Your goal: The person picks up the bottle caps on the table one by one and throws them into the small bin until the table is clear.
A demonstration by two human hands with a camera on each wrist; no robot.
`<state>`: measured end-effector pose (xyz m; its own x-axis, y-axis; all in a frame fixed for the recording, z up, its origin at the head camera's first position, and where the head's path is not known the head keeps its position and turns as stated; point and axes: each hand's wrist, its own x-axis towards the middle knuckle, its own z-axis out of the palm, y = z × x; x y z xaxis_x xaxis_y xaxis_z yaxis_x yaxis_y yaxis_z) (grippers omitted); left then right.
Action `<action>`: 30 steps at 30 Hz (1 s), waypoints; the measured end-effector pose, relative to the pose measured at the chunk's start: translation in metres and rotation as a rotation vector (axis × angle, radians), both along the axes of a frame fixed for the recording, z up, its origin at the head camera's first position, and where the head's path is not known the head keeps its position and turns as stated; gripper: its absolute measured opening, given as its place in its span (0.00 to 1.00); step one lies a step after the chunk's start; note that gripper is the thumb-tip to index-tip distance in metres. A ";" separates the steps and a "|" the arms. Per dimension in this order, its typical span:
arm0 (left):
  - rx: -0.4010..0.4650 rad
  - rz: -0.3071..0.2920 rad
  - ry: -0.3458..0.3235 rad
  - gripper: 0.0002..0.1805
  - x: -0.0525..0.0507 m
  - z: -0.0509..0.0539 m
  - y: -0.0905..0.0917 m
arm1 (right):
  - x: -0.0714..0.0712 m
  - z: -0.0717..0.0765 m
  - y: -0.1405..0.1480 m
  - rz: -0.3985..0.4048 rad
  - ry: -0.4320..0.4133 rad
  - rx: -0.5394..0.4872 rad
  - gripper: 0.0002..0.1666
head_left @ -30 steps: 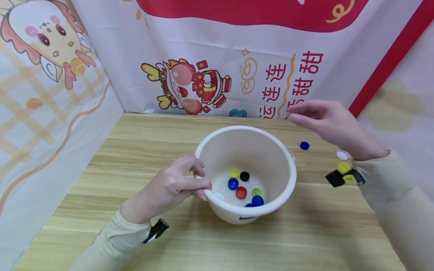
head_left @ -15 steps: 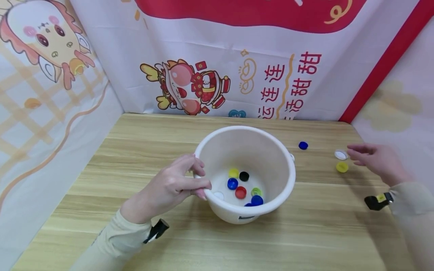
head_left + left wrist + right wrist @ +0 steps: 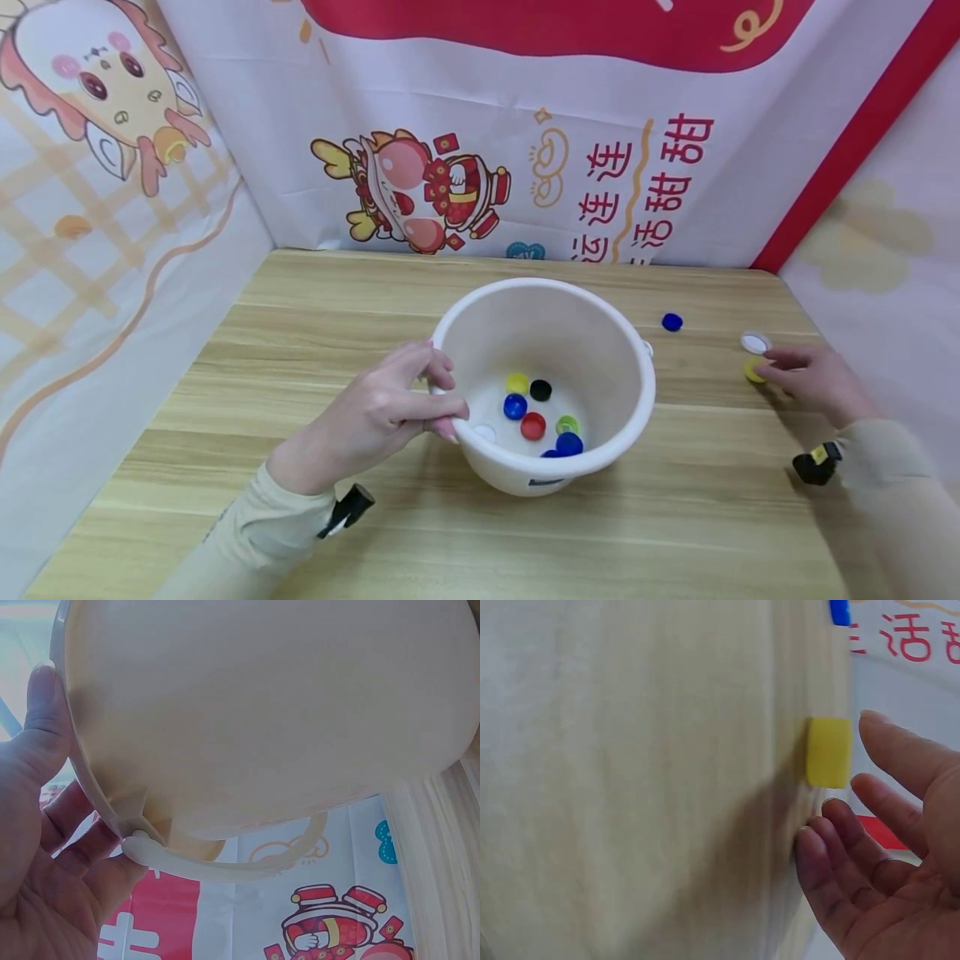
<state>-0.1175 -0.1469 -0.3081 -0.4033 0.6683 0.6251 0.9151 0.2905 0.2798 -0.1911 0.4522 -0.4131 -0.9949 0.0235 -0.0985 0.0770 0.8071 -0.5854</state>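
My left hand (image 3: 378, 404) grips the rim of a white plastic bucket (image 3: 637, 367) on its left side. In the left wrist view, thumb and fingers (image 3: 105, 881) pinch that rim near where the pale handle (image 3: 225, 868) joins. Inside the bucket lie several bottle caps, among them a red cap (image 3: 533, 426), a black cap (image 3: 541, 390) and a blue cap (image 3: 515, 407). My right hand (image 3: 821, 383) reaches to a yellow bottle cap (image 3: 753, 370) on the table. The right wrist view shows its fingers loosely bent and apart from the yellow cap (image 3: 829, 752).
Just behind the yellow cap lies a white cap (image 3: 755, 342). A dark blue cap (image 3: 672, 322) lies to the right of the bucket. The wooden table (image 3: 300, 317) meets a printed cloth (image 3: 285, 167) at the back and sides.
My right hand has moved from above the table behind the bucket to the right, then down beside the yellow cap. My left hand and the bucket have stayed in place.
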 end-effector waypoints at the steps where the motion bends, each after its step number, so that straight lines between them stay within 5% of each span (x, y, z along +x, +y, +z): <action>1: -0.002 0.002 -0.003 0.16 0.000 0.000 0.000 | 0.000 -0.002 0.000 0.003 0.003 0.016 0.36; 10: 0.001 0.006 -0.002 0.17 0.001 0.001 0.001 | -0.002 -0.003 -0.007 -0.009 0.049 0.195 0.34; 20: 0.004 -0.002 -0.007 0.16 0.001 0.001 0.000 | 0.000 -0.010 -0.012 -0.007 0.147 0.176 0.29; 30: 0.008 -0.006 -0.020 0.15 0.002 0.001 0.000 | 0.002 -0.012 -0.012 -0.019 0.107 0.173 0.34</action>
